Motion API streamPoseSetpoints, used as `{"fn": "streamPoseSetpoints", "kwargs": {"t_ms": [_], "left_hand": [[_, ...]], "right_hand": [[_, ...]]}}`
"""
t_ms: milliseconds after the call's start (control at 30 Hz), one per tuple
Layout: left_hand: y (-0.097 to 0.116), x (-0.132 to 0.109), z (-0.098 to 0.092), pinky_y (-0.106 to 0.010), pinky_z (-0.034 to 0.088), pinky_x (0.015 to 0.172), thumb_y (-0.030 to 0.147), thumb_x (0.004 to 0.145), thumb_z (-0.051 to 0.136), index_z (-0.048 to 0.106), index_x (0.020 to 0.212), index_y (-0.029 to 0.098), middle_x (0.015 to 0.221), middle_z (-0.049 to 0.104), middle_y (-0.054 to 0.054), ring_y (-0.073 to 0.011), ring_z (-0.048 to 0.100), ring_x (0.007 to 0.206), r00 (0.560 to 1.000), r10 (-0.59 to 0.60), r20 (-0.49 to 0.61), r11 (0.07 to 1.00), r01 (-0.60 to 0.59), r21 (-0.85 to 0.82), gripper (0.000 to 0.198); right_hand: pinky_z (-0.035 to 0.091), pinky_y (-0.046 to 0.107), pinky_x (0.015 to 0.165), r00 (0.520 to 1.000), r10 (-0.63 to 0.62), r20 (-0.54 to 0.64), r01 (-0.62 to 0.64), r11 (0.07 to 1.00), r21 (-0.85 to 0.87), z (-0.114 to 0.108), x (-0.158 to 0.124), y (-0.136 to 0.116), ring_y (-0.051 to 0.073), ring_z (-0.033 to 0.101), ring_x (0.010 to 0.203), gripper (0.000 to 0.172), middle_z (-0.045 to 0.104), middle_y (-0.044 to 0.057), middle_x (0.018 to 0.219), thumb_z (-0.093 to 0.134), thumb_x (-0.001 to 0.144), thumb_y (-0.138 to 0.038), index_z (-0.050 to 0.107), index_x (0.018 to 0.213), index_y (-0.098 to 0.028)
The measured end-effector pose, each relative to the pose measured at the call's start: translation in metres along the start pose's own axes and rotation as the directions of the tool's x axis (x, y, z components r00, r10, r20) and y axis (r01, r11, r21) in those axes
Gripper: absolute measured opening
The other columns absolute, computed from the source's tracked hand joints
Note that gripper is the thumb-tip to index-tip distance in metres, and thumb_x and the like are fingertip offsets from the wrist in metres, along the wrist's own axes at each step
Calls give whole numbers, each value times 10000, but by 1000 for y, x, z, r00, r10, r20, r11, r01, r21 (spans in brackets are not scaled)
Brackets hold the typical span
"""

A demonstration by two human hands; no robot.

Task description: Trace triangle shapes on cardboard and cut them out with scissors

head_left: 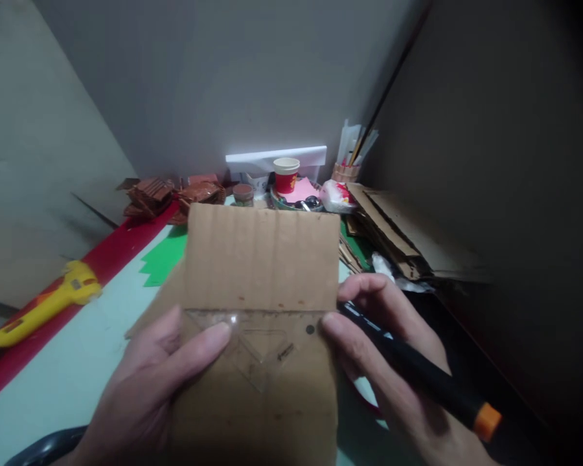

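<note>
A piece of brown cardboard (265, 259) stands tilted in front of me, with a dark horizontal line across its middle. A transparent triangular set square (260, 372) lies against its lower half, its long edge along that line. My left hand (150, 378) grips the cardboard's left side, its thumb pressing on the set square. At the right edge, the thumb of my right hand (393, 353) touches the cardboard near the set square's corner. A black marker (427, 378) with an orange end rests in that same hand, its other end hidden behind the thumb and cardboard.
On the left lie a yellow tool (43, 307) and green paper (168, 259). Brown crumpled pieces (148, 197), a red paper cup (285, 176) and a holder with sticks (346, 171) stand at the back. Cardboard sheets (418, 233) are stacked at right.
</note>
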State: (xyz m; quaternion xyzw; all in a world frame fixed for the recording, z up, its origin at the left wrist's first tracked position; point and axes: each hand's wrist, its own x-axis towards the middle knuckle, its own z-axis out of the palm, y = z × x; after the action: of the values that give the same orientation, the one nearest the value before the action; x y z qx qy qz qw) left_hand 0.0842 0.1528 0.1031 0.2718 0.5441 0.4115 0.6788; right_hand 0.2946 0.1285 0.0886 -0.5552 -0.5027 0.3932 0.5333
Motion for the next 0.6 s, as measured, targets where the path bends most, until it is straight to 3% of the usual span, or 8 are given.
{"fn": "streamPoseSetpoints", "kwargs": {"t_ms": [167,367,600], "left_hand": [[-1,-1,0,-334,679,778,536,613,980,613,1378,301,1215,826,-81,-363,782,1097,1000,3,-22,1000,-4,-21,880],[-1,-1,-4,-356,665,824,560,662,941,602,1399,294,1261,811,-84,-362,763,1146,1000,-20,18,1000,20,19,854],[-3,0,-5,-375,686,778,541,566,1001,654,1345,300,1204,829,-67,-373,788,1065,999,-3,-54,1000,4,18,886]], "right_hand": [[316,201,279,1000,-13,4,13,999,-32,-1,1,2,120,447,385,220,507,-99,531,763,942,-434,582,990,-319],[351,202,328,999,-35,-21,34,999,-33,1,2,-2,114,473,416,256,523,-87,554,799,909,-439,590,958,-300],[324,200,355,995,83,-57,-83,997,4,6,-1,-11,107,445,441,313,499,-94,562,819,893,-476,574,949,-288]]}}
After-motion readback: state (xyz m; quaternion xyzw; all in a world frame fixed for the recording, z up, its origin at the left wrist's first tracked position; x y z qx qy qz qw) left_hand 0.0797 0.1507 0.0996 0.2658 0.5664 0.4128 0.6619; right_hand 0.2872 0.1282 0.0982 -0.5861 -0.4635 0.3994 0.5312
